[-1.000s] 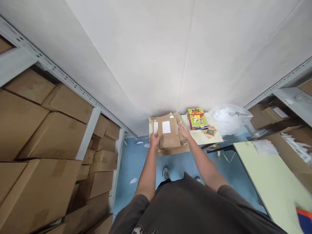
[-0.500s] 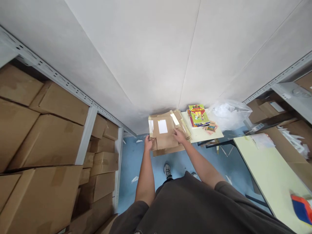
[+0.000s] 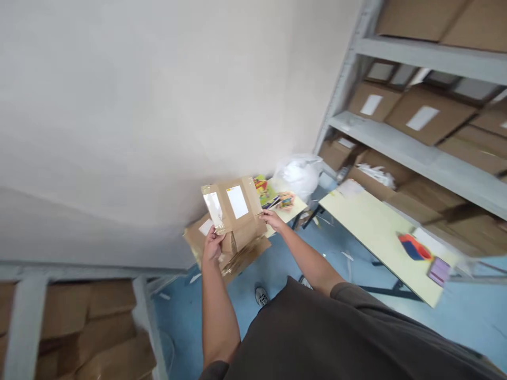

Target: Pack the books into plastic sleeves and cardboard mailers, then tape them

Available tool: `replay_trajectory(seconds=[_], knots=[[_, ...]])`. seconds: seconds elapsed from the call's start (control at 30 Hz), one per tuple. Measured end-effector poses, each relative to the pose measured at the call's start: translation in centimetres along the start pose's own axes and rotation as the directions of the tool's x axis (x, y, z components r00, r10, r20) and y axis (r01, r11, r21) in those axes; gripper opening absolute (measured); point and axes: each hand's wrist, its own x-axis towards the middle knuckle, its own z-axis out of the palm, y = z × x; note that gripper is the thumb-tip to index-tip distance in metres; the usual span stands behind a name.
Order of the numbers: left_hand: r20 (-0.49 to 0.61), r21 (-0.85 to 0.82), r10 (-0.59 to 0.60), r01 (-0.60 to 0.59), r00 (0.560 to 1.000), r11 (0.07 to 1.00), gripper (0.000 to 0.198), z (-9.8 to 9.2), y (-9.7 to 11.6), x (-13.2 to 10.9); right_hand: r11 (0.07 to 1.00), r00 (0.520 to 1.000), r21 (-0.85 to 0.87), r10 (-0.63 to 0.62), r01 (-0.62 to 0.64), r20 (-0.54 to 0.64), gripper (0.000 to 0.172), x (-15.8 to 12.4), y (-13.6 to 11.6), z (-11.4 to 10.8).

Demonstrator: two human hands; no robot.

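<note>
Between my two hands is a flattened cardboard box (image 3: 246, 228) with white labels and strips of clear tape. My left hand (image 3: 213, 245) grips its lower left corner, fingers closed on the edge. At its right edge, my right hand (image 3: 272, 219) pinches the cardboard. Other flattened cardboard (image 3: 194, 235) lies below and behind it, over the small table. Just right of the held piece, a stack of colourful books (image 3: 264, 191) is partly covered by it.
A clear plastic bag (image 3: 300, 174) sits behind the books. To the right, a pale table (image 3: 356, 216) carries an orange and blue object (image 3: 414, 247) and a purple item (image 3: 439, 271). Shelves with boxes (image 3: 422, 113) stand right and lower left. Paper scraps litter the blue floor.
The flattened box has been raised off the other cardboard and tilted, both hands holding its edges. My view has swung to the right, showing more of the right shelves and table.
</note>
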Motion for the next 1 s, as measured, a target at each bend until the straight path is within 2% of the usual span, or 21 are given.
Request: replay_trajectory(seconds=[0.13,0.27,0.43,0.5,0.57,0.63,0.73,0.87,1.0], knots=[[0.187,0.001,-0.018,0.018,0.982,1.000,0.073,11.1,-0.7,3.0,0.989,0.988,0.078,-0.121,0.129,-0.100,0.033,-3.0,-4.7,-9.5],[0.320,0.060,-0.055,0.038,0.946,0.997,0.078,23.7,-3.1,4.5,0.972,0.939,0.083,-0.186,0.218,-0.289,0.033,-8.3,-8.0,-20.0],[0.490,0.119,-0.159,0.115,0.857,0.986,0.080,39.4,-8.5,4.7,0.962,0.832,0.043,-0.209,0.268,-0.514,0.041,-17.3,-10.1,-32.9],[0.526,0.150,-0.218,0.163,0.822,0.975,0.080,45.1,-10.9,4.1,0.959,0.781,0.033,-0.208,0.280,-0.589,0.043,-21.1,-10.4,-37.1],[0.587,0.176,-0.259,0.192,0.767,0.966,0.081,50.2,-13.3,3.4,0.956,0.720,0.016,-0.210,0.294,-0.661,0.045,-24.4,-10.7,-40.4],[0.648,0.197,-0.290,0.214,0.704,0.957,0.082,54.4,-15.6,3.1,0.948,0.661,0.007,-0.216,0.317,-0.718,0.048,-26.7,-10.9,-42.8],[0.690,0.224,-0.339,0.256,0.640,0.940,0.082,59.2,-18.6,3.7,0.931,0.587,0.001,-0.229,0.365,-0.776,0.049,-28.3,-11.1,-45.5],[0.710,0.295,-0.427,0.314,0.560,0.902,0.075,63.9,-21.6,6.3,0.922,0.504,-0.003,-0.214,0.386,-0.837,0.047,-27.8,-11.2,-48.1],[0.763,0.343,-0.474,0.347,0.439,0.873,0.069,67.8,-23.8,9.2,0.920,0.438,0.020,-0.167,0.391,-0.883,0.049,-26.4,-11.3,-50.2]])
